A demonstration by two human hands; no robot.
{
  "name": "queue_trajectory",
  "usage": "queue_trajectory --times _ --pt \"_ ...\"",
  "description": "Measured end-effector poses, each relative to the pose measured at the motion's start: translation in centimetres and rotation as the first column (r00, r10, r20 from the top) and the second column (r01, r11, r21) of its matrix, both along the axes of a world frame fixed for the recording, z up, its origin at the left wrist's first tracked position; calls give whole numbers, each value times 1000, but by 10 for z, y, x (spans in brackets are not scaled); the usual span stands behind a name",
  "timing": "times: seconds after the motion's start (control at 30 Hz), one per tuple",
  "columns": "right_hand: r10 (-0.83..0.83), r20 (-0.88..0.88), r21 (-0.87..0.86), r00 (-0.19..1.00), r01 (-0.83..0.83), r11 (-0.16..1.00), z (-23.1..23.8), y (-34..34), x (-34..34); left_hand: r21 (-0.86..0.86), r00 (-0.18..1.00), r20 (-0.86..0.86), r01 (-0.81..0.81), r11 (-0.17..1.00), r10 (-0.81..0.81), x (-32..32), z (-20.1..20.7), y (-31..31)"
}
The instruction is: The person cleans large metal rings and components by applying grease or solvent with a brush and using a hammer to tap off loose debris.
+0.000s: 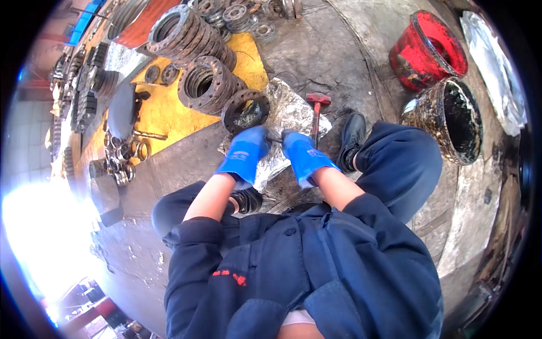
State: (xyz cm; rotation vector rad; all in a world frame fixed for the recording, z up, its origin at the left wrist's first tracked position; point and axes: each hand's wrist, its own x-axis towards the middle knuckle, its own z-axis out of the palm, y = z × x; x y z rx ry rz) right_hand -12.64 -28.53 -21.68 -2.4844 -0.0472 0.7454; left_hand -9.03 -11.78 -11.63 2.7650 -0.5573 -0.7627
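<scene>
Both of my hands wear blue gloves and are close together over a crumpled, silvery sheet (280, 110) on the floor. My left hand (248, 148) is closed at the near edge of a dark metal flange ring (228, 116). My right hand (300, 151) is also closed, a short way to its right. Between the fingertips shows a thin dark bit, too small and blurred to name; both hands seem to grip it. A hammer with a red head (318, 99) lies just beyond my right hand, its handle pointing toward me.
Stacks of rusty flanges (203, 85) stand on a yellow sheet (248, 56) at far left. Small metal rings (142, 150) lie nearer on the left. A red bucket (403, 56) and a grimy, tipped bucket (420, 113) are at right. My black shoe (353, 135) is beside the hammer.
</scene>
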Motion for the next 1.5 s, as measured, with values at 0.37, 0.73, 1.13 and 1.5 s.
queue_trajectory --times 0.37,0.73,1.13,1.5 --pt "32 66 -62 997 -28 998 -26 -18 -1 -80 873 29 -483 872 486 115 -12 19" --pt "-52 -81 -47 995 48 998 -25 -19 20 -200 827 -126 -562 802 548 115 -61 45" --pt "-261 -153 141 953 283 949 -9 -11 26 -563 676 -180 -667 489 714 0 -90 103" --pt "167 81 -104 983 -159 982 14 16 24 -420 68 -838 -713 -561 541 -3 -110 110"
